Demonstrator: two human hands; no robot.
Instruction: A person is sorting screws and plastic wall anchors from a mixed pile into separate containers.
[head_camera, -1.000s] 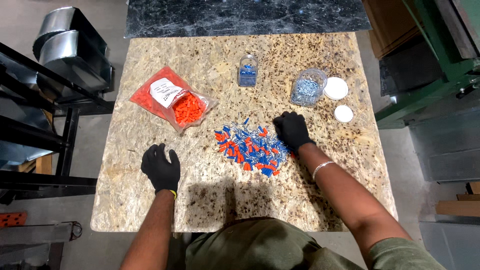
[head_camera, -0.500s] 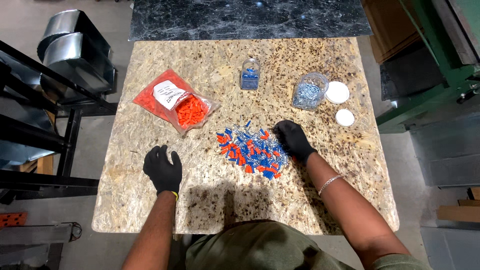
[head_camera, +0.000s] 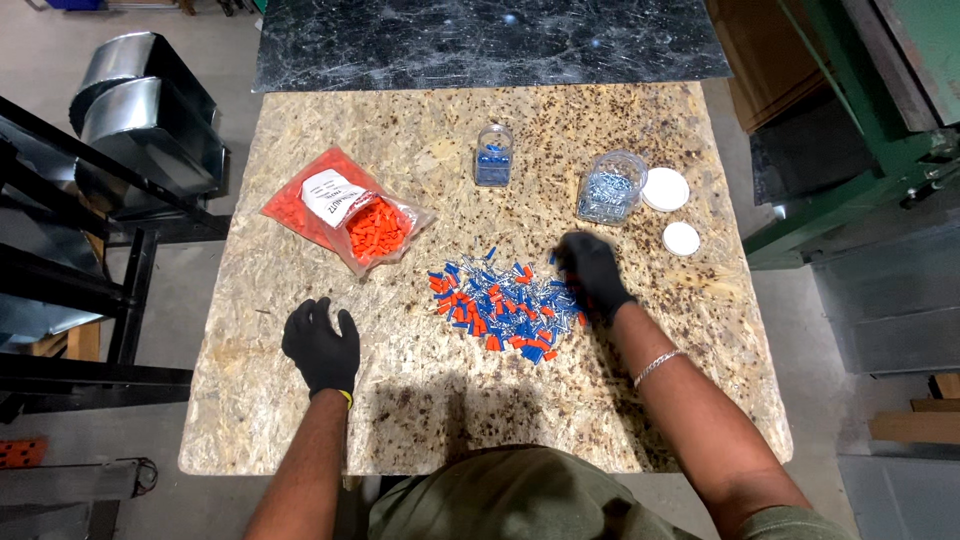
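A mixed pile of small blue and orange plastic connectors and silver screws (head_camera: 503, 308) lies in the middle of a speckled stone slab (head_camera: 420, 400). My right hand (head_camera: 592, 274), in a black glove, rests at the pile's right edge, blurred, fingers touching the pieces. Whether it pinches any piece is not visible. My left hand (head_camera: 322, 345), also gloved in black, lies flat and spread on the slab, left of the pile, holding nothing.
An open clear bag of orange connectors (head_camera: 345, 220) lies at the left. A small jar with blue pieces (head_camera: 493, 156) and a clear jar of silver screws (head_camera: 608, 187) stand behind the pile, with two white lids (head_camera: 665, 189) (head_camera: 681, 238) beside them. Black metal racks (head_camera: 70, 250) flank the left.
My right hand has shifted along the pile's right edge and is blurred with motion. My left hand has stayed flat on the slab.
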